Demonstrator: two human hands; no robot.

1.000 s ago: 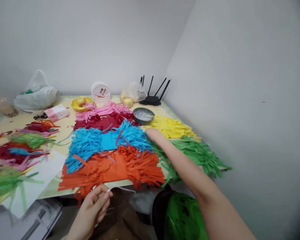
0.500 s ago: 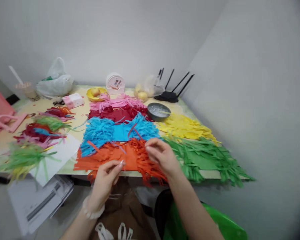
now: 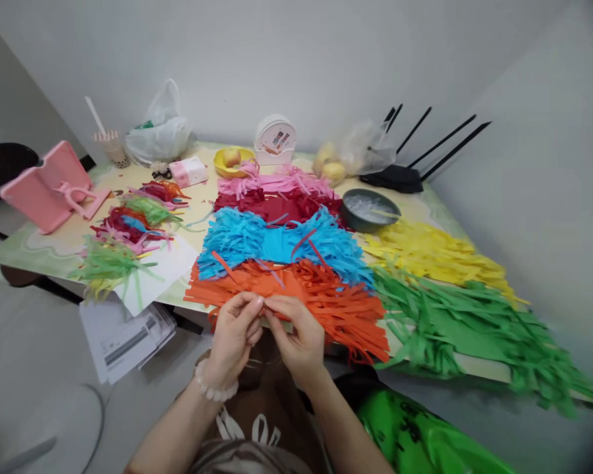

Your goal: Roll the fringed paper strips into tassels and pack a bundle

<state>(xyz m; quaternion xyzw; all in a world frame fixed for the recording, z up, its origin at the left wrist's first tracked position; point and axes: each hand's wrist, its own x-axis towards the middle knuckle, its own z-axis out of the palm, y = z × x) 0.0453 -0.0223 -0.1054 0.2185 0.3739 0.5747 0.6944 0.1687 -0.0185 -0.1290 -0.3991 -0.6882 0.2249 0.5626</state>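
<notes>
My left hand [image 3: 237,329], with a pale bead bracelet [image 3: 216,388] on the wrist, is closed in a pinch just past the table's front edge. Its fingertips meet those of my right hand [image 3: 299,332], also pinched. Whatever lies between them is too small to make out. Right behind the hands, fringed orange paper [image 3: 346,296] spreads over the edge. Beyond it lie fringed rows of blue paper [image 3: 277,243], dark red paper [image 3: 279,207] and pink paper [image 3: 296,181]. Green paper [image 3: 474,329] and yellow paper [image 3: 435,253] lie to the right.
A dark bowl [image 3: 370,209] stands behind the yellow paper, near a black router [image 3: 393,178]. At left are bundles of mixed paper strips [image 3: 133,227], a white sheet [image 3: 165,270], a pink stand [image 3: 54,187] and a drink cup [image 3: 111,148]. A green bag [image 3: 420,431] sits below right.
My right hand has come away from the orange fringe toward my left hand, and their fingertips now meet. The camera view has swung left and down.
</notes>
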